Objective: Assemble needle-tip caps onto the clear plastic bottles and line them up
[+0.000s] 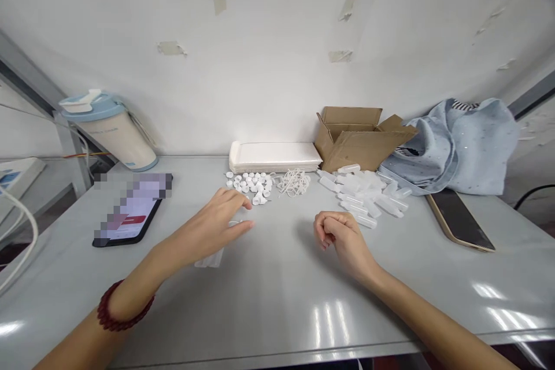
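Blurry lettering (pixel 104 129) on cream tumbler (pixel 124 143), white caps (pixel 259 187) near left hand (pixel 217 222)

No text can be read with certainty. At far left, a cream cylindrical tumbler with a light-blue lid (pixel 121 141) bears one line of blurred lettering (pixel 103 129) and a small blue base label (pixel 146 165), illegible. Nearer, a black-edged rectangular phone (pixel 137 201) shows partly pixelated, unreadable screen print.
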`<state>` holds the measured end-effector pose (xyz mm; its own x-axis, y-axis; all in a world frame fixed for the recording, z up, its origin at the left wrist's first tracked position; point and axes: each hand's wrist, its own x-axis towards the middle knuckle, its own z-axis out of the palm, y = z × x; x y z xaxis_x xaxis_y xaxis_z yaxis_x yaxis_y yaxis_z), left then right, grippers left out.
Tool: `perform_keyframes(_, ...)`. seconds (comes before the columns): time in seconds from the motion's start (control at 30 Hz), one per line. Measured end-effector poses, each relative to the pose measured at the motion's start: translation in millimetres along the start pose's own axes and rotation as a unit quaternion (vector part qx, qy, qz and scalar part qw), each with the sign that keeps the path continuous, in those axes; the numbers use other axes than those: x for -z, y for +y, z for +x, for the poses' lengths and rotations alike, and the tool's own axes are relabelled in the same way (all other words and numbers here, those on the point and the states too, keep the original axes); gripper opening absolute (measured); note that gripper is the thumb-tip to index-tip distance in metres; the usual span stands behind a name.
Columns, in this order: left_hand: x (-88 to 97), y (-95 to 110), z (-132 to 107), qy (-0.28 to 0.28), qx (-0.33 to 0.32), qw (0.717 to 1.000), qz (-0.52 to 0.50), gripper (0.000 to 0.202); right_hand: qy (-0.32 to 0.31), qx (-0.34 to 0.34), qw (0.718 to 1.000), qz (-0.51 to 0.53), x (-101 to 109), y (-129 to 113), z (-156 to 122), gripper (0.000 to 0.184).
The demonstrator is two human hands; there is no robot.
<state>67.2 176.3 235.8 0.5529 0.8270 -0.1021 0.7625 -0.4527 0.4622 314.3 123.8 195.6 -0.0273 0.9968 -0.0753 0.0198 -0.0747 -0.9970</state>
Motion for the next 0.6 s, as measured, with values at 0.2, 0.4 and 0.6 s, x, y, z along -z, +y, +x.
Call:
perform_keyframes(0.2, -19.9, 13.1, 55.3, 0.044, -0.127, 0.989, 0.065, 0.020, -0.002, 0.016, 1.000, -0.023, 4.9, -0.4, 5.3, 0.018)
perform_keyframes(0.4, -29.7, 30.5, 106.9, 0.087, -0.150, 0.981, 0.091, 0.022, 0.006, 0.030, 0.997, -0.072, 11.2, -1.4, 10.0, 0.018)
perform_keyframes(0.6, -36.2, 39.6, 124.7, 0.099, -0.136, 0.985, 0.050, 0.012, 0.014, 0.049, 0.995, -0.086, 19.4, 6.4, 18.0, 0.021)
